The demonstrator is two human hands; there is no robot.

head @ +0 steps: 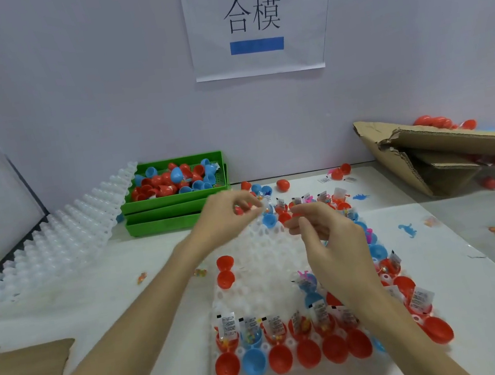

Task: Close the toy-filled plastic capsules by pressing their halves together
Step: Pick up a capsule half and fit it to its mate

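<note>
Bins (pixel 176 198) behind tray (pixel 250 251) (carton (pixel 447 149) right)

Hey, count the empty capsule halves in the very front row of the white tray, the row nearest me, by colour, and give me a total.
Red plastic capsule halves: 6 visible, counting the one at the right end
Blue plastic capsule halves: 1 clearly visible; a second blue sliver shows behind the right forearm
Total: 7 clearly visible in the white plastic tray

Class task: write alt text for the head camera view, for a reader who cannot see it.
Two bare hands, left and right, work at the far end of a white tray holding open red and blue capsules with toys and paper slips. A green bin of capsule halves sits behind.
</note>
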